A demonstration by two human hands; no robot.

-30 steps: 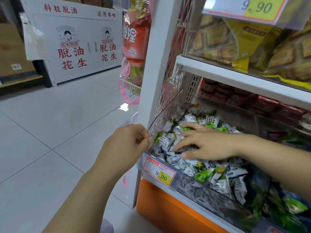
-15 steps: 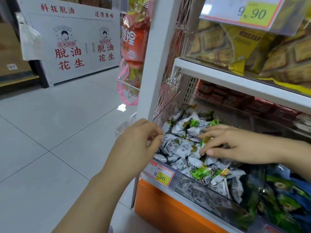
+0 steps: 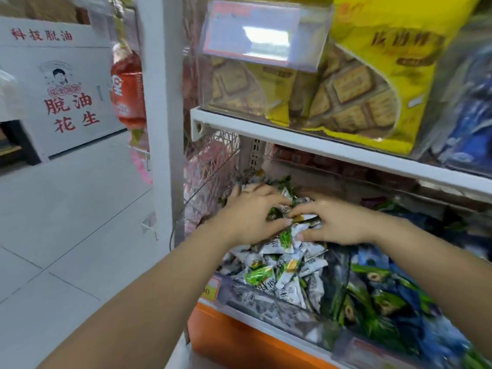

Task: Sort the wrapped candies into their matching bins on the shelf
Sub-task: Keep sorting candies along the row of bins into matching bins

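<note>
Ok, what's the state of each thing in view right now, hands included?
left hand, fingers curled round white candies.
right hand, resting on the same candies, grip unclear.
left bin, heaped with white candies, some green wrappers mixed in.
green candies, piled right of that bin.
biscuit bags, standing on the upper shelf.

only the person's two arms show: the left hand [image 3: 250, 214] and the right hand [image 3: 338, 225], both bare, each on a bare forearm that reaches the picture's edge. the left forearm [image 3: 159, 296] is long, smooth and uncovered along all that shows of it, and the right forearm [image 3: 439, 265] is likewise uncovered from the wrist outward. short, plain nails show on the left thumb [image 3: 279, 224] and the right thumb [image 3: 311, 237], though blur hides finer detail.
</note>
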